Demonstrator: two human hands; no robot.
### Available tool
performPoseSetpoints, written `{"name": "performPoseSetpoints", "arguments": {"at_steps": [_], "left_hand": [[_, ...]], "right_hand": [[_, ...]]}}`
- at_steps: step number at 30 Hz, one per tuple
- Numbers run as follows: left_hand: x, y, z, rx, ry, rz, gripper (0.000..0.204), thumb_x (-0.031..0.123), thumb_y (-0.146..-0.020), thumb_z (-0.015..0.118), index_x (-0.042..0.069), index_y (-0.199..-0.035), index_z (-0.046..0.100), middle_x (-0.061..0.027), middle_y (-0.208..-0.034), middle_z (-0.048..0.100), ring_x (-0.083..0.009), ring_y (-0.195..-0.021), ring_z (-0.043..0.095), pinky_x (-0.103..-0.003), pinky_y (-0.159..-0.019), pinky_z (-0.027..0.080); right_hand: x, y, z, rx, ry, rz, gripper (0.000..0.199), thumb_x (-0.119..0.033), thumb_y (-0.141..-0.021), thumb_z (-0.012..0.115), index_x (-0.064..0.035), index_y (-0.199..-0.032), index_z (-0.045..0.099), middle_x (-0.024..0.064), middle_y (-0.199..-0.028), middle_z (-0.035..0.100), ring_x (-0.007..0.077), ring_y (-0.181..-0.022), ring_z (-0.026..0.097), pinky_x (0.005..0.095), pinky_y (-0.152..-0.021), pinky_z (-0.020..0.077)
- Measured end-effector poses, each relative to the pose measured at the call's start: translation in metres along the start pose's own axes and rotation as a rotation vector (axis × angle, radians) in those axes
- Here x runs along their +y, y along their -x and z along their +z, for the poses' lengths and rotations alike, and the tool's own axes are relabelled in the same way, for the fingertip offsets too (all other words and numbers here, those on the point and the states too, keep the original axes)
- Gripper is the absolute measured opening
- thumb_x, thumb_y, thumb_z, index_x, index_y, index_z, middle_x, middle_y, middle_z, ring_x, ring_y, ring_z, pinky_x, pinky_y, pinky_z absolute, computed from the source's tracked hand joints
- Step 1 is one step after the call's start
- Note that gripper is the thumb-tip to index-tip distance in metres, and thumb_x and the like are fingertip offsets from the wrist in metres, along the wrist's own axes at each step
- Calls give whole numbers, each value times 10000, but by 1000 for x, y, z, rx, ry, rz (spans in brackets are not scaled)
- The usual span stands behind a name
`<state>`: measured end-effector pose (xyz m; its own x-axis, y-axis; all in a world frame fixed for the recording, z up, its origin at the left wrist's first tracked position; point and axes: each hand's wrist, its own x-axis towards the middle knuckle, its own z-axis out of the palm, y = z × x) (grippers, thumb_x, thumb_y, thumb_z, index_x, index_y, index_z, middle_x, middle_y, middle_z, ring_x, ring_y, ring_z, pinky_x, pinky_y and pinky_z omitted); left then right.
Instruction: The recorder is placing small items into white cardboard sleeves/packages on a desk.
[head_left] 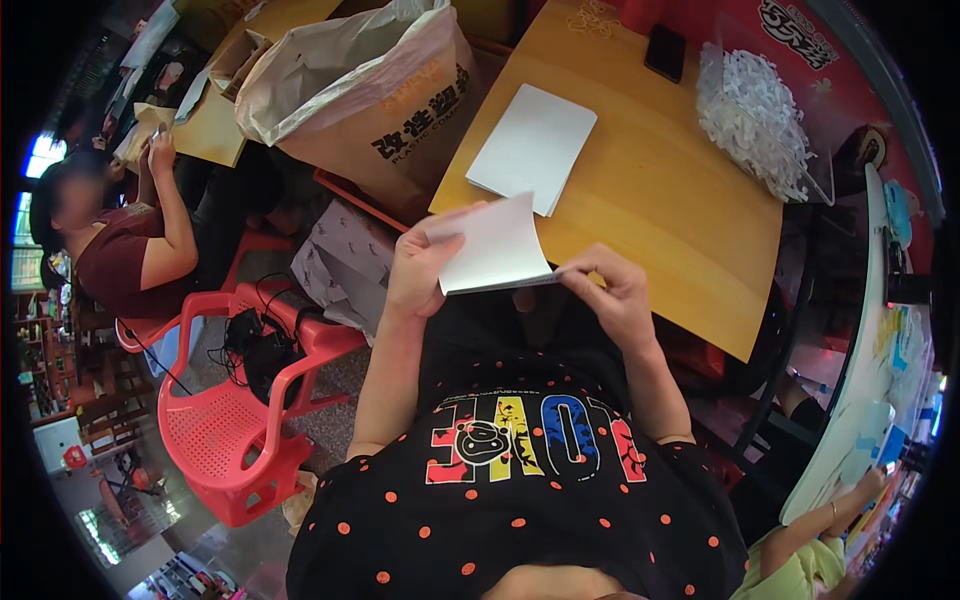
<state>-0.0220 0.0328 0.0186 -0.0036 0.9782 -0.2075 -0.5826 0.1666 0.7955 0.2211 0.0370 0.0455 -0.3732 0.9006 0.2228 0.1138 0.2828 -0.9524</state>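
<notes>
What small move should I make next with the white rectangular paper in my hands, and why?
Perhaps gently straighten the white rectangular paper with your right hand: its right edge looks curved, that hand pinches the near-right corner, and your left hand grips the left side, so it should stay steady.

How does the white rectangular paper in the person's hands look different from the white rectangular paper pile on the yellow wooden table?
The held white paper is up in the left hand and right hand, while the white paper pile rests on the yellow wooden table. The held white paper's top sheet curves, but the white paper pile looks flat. Both are white and made of sheets.
</notes>
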Motion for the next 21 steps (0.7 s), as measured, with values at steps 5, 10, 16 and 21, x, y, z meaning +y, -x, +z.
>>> {"name": "performPoseSetpoints", "arguments": {"at_steps": [5, 10, 16, 21], "left_hand": [[14, 17, 13, -299, -664, 420, 367, -176, -675, 508, 6, -910, 724, -199, -1325, 513, -288, -1235, 497, -352, -1025, 389], [23, 25, 28, -512, -1143, 631, 292, -104, -692, 581, 17, -923, 714, -205, -1326, 505, -346, -1298, 422, -376, -1052, 361], [10, 34, 22, -86, -1058, 603, 450, -145, -749, 499, 52, -1124, 649, -173, -1368, 464, -300, -1275, 450, -351, -1014, 391], [4, 42, 6, 1, -103, -185, 251, 71, -908, 572, -70, -1114, 593, -134, -965, 667, -168, -664, 682, -156, -401, 417]], "right_hand": [[17, -12, -3, 86, -423, 245, 110, -100, -843, 658, 6, -848, 689, 90, -1114, 606, 139, -824, 611, 256, -766, 470], [36, -15, 4, 52, -674, 499, 142, -117, -844, 675, 19, -881, 692, 48, -847, 672, 96, -741, 607, 234, -720, 481], [37, -12, 8, 292, -368, 203, 79, -49, -843, 666, 21, -870, 690, 38, -807, 669, 87, -735, 583, 235, -689, 468], [22, -10, -3, 214, -91, -40, 32, 1, -823, 675, 18, -845, 689, 47, -841, 666, 92, -728, 556, 232, -657, 440]]}}
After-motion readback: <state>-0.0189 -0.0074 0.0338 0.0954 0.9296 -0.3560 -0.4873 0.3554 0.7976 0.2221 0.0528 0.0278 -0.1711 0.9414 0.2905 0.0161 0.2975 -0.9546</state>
